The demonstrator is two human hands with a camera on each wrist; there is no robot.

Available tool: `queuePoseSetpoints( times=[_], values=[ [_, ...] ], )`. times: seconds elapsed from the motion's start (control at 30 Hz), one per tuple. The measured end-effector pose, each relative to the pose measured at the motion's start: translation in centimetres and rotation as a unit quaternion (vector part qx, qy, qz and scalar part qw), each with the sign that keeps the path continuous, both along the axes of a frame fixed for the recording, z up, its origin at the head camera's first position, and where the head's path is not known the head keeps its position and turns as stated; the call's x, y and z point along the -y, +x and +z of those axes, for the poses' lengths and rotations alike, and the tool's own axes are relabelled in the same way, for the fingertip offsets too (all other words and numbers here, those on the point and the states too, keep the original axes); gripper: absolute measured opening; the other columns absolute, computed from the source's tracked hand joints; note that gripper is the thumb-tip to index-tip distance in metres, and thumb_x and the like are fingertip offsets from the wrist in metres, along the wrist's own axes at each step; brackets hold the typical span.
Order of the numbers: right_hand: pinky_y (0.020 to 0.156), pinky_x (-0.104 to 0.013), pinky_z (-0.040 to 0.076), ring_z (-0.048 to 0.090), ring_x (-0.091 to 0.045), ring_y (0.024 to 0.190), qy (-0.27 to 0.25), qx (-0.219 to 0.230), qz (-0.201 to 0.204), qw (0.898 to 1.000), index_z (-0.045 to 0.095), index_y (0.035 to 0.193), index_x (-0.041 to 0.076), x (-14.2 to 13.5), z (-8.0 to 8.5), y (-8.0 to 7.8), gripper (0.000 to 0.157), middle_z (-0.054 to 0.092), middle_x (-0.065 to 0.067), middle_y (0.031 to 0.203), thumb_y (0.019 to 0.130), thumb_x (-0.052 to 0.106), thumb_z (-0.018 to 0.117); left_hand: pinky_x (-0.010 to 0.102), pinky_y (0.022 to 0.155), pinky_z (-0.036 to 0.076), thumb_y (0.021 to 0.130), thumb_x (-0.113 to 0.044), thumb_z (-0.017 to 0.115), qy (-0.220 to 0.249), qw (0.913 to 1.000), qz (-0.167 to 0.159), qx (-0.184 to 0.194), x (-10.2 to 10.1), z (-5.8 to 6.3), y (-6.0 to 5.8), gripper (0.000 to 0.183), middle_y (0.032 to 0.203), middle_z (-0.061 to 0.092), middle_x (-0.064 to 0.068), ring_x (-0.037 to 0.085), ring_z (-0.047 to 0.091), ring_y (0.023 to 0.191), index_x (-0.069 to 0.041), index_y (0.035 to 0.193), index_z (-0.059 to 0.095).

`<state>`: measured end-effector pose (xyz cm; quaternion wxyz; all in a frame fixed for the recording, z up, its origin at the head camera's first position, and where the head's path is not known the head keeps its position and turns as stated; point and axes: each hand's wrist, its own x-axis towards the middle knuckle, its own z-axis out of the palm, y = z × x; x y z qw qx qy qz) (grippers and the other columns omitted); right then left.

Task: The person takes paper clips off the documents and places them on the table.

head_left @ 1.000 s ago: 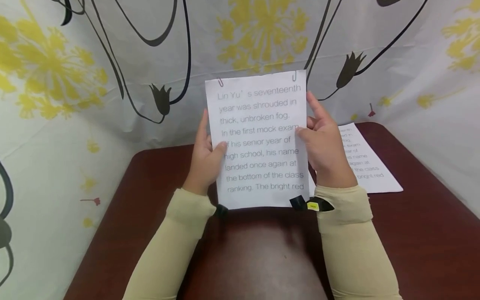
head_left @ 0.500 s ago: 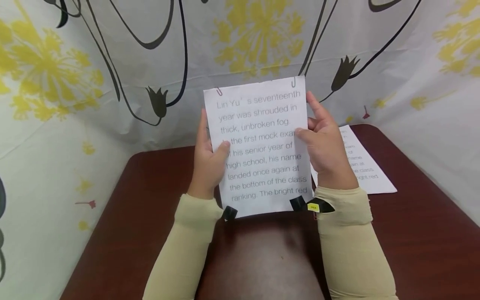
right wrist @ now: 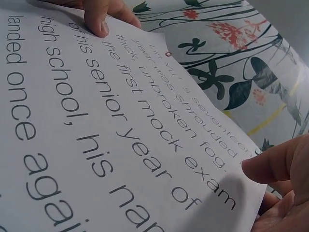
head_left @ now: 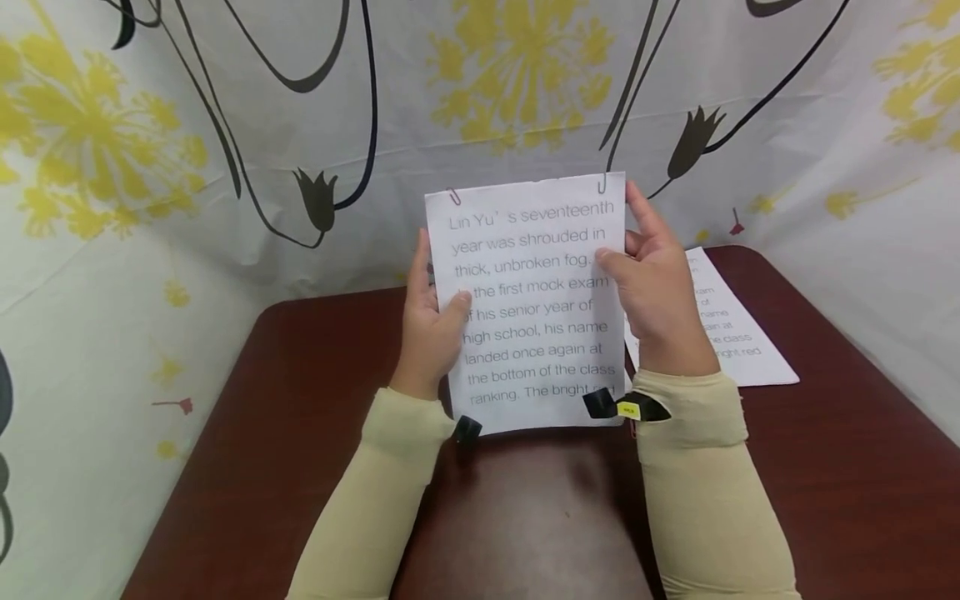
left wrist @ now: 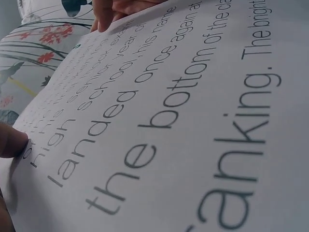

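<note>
Both hands hold up a sheaf of printed paper (head_left: 540, 333), its text facing the head camera. The left hand (head_left: 431, 333) grips the left edge, thumb on the front and fingers behind. On the right edge the right hand (head_left: 663, 292) does the same, its thumb beside the third line of text. A red paper clip (head_left: 453, 197) sits at the top left corner, and a dark green one (head_left: 602, 183) at the top right. In the right wrist view, the right thumb (right wrist: 270, 164) presses on the printed page (right wrist: 159, 130). How many sheets are held cannot be told.
More printed paper (head_left: 742, 342) lies on the dark red-brown table (head_left: 315, 375), right of and partly behind the right hand. A flower-patterned cloth (head_left: 247, 108) hangs behind and at the sides of the table. Each wrist bears a small black camera piece (head_left: 468, 429).
The held paper has come down a little and, since half a second ago, shifted slightly right together with both hands. Both hands have kept their grip.
</note>
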<state>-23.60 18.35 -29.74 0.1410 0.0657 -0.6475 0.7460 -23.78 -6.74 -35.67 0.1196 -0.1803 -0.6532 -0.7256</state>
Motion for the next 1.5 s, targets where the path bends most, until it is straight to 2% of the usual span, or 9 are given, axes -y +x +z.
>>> queuePoseSetpoints(
  times=[0.2,0.4,0.53,0.8,0.97,1.2,1.5],
  values=[
    [0.072,-0.026,0.062,0.077,-0.017,0.089,-0.019,-0.007,-0.013,1.000,0.048,0.157,0.040,-0.2,-0.3,-0.5,0.083,0.076,-0.009,0.110,0.096,-0.016,0.050,0.045,0.081,0.066,0.103,0.007,0.052,-0.023,0.9996,0.011,-0.013,-0.2,-0.4,-0.3,0.096,0.132,0.070,0.009,0.029,0.078,0.103,-0.060,0.162,0.015],
    [0.073,-0.025,0.062,0.077,-0.016,0.089,-0.026,-0.006,-0.018,0.999,0.049,0.158,0.035,-0.2,-0.7,-0.8,0.081,0.077,-0.007,0.109,0.096,-0.017,0.050,0.043,0.075,0.067,0.103,0.006,0.053,-0.035,0.9986,0.031,-0.026,-0.2,-0.7,-0.7,0.095,0.126,0.069,0.013,0.029,0.078,0.096,-0.056,0.164,0.015],
    [0.076,-0.024,0.062,0.077,-0.015,0.094,-0.021,0.002,-0.017,1.000,0.046,0.160,0.035,-0.1,-1.0,-1.0,0.082,0.075,-0.008,0.113,0.097,-0.016,0.051,0.043,0.074,0.067,0.105,0.003,0.053,-0.034,0.9984,0.044,-0.006,-0.3,-0.8,-0.6,0.092,0.123,0.071,0.011,0.028,0.079,0.094,-0.060,0.161,0.017],
    [0.081,-0.022,0.060,0.073,-0.017,0.099,-0.019,-0.002,-0.026,0.999,0.045,0.161,0.032,-0.4,-1.2,-1.2,0.078,0.073,-0.008,0.111,0.097,-0.011,0.058,0.042,0.073,0.067,0.107,-0.002,0.053,-0.037,0.9968,0.065,0.029,-0.8,-1.0,-0.3,0.087,0.123,0.073,0.006,0.026,0.079,0.093,-0.058,0.163,0.018],
    [0.080,-0.022,0.060,0.073,-0.017,0.099,-0.020,-0.018,-0.020,0.999,0.046,0.160,0.030,-0.5,-1.5,-1.5,0.075,0.072,-0.007,0.108,0.098,-0.010,0.060,0.040,0.071,0.067,0.106,-0.001,0.052,-0.033,0.9960,0.074,0.038,-1.0,-1.5,-0.2,0.088,0.122,0.073,0.005,0.025,0.079,0.092,-0.062,0.161,0.019],
    [0.078,-0.024,0.061,0.076,-0.015,0.094,-0.019,-0.046,-0.001,0.999,0.049,0.159,0.028,-0.4,-2.3,-2.1,0.072,0.075,-0.007,0.112,0.098,-0.009,0.060,0.041,0.072,0.067,0.105,0.002,0.051,-0.016,0.9969,0.076,0.017,-1.0,-2.1,-0.4,0.088,0.123,0.072,0.008,0.026,0.079,0.094,-0.060,0.161,0.021],
    [0.072,-0.025,0.060,0.073,-0.018,0.090,0.002,-0.086,-0.022,0.996,0.051,0.157,0.029,-0.5,-2.8,-2.5,0.063,0.070,-0.009,0.109,0.102,0.000,0.062,0.041,0.072,0.067,0.105,0.001,0.052,-0.017,0.9970,0.073,0.022,-1.0,-2.1,-0.3,0.089,0.118,0.073,0.008,0.027,0.078,0.091,-0.063,0.159,0.022]
  ],
)
